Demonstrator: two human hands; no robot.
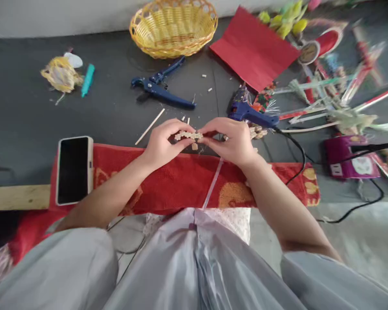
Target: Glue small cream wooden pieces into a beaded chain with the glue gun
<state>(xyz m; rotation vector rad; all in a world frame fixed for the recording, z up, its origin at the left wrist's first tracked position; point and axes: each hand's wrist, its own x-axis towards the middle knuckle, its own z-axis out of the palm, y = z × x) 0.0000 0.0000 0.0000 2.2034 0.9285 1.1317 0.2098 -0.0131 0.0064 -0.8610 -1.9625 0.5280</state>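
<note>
Between my two hands, over the table just beyond the towel's far edge, is a short cluster of small pale stick pieces joined side by side. My left hand pinches its left part between thumb and fingers. The thumb and index finger of my right hand close on its right end. Just below it shows a small light-brown block. A thin pale stick lies left of my left hand. The blue glue gun rests just beyond my right hand, near more short cut pieces.
A red towel lies along the front edge, with a phone on its left end. Farther back are blue cutters, a yellow basket and red paper. A purple power socket with cords stands right.
</note>
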